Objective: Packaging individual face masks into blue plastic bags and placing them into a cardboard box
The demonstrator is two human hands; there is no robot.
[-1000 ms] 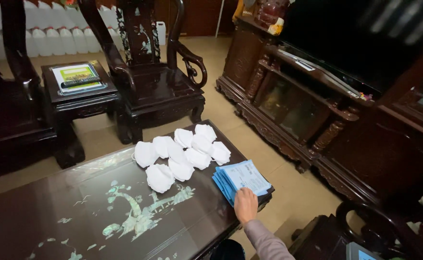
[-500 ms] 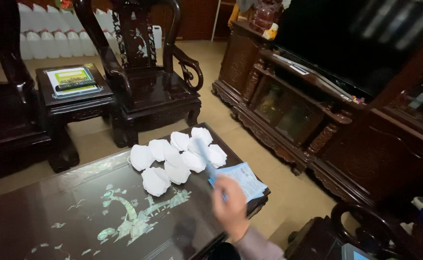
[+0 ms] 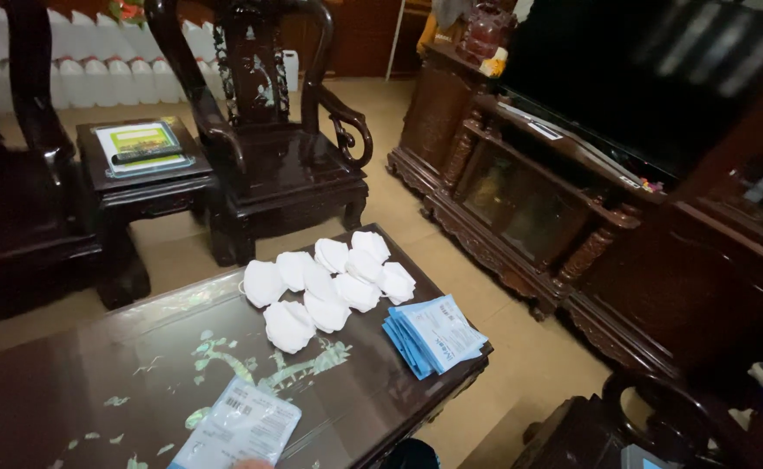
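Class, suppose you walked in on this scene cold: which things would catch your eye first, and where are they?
Most striking is the cluster of white face masks in the middle of the dark inlaid coffee table. Right of them, at the table's edge, sits a fanned stack of blue packets. One clear packet shows at the bottom edge, a fingertip just beneath it.

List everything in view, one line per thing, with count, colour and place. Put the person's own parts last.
flat packet: one, pale with blue print, at the bottom edge over the near table.
white masks: about ten, white, clustered on the table's far end.
stack of packets: one stack, blue and white, at the table's right corner.
low table: one, dark glossy wood with pearly inlay, foreground.
carved armchair: one, dark wood, behind the table.
side table: one, dark, left of the armchair, bearing a green-and-yellow sheet.
cabinet: one, dark carved, along the right.
fingertip: one sliver, bottom edge under the flat packet; which hand cannot be told.
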